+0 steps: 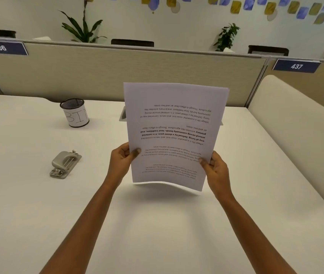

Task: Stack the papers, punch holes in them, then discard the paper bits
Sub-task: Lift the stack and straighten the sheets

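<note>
White desk lay beneath us. Well left of our left hand sat the hole punch, the mesh bin beyond it. Both hands, the right hand included, gripped the papers upright, squaring the stack. Next, we judged, came feeding an edge into the punch.

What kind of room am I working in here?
Most likely an open-plan office: beige partition panels carry numbered blue desk signs, and a grey metal hole punch sits on the white desk.
</note>
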The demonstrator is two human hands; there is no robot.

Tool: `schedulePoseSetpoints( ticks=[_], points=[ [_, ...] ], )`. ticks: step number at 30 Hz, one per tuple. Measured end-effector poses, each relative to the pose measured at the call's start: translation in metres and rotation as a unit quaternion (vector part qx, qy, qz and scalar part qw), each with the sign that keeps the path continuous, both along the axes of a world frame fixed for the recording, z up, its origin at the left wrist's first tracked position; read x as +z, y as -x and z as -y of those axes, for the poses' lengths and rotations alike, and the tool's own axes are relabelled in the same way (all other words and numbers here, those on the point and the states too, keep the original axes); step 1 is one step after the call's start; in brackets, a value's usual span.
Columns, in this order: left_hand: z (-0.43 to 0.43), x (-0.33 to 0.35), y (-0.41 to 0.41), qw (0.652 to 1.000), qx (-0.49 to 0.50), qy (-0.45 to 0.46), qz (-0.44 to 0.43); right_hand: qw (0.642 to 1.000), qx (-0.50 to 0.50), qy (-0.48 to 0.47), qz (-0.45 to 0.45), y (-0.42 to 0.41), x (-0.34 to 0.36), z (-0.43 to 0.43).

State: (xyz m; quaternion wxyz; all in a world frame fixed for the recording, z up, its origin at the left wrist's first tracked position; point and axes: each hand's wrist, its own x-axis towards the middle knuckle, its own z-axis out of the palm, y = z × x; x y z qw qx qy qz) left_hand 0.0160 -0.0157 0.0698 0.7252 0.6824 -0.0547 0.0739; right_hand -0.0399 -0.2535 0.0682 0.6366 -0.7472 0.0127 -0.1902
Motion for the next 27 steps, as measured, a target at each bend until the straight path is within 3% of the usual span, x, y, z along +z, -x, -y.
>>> schedulePoseSetpoints(
  ticks=[9, 19, 27],
  points=[
    [0.002, -0.003, 0.004, 1.0, 0.005, 0.009, -0.014, 1.0, 0.012, 0.0, -0.004, -0.001, -0.006, 0.0],
    [0.012, -0.007, 0.012, 0.997, 0.016, 0.067, -0.023, 0.995, 0.011, -0.011, -0.097, 0.005, -0.034, 0.013],
    [0.02, -0.014, 0.015, 0.982, 0.028, 0.176, -0.068, 0.977, 0.054, -0.144, -0.148, 0.016, -0.036, 0.023]
  ],
)
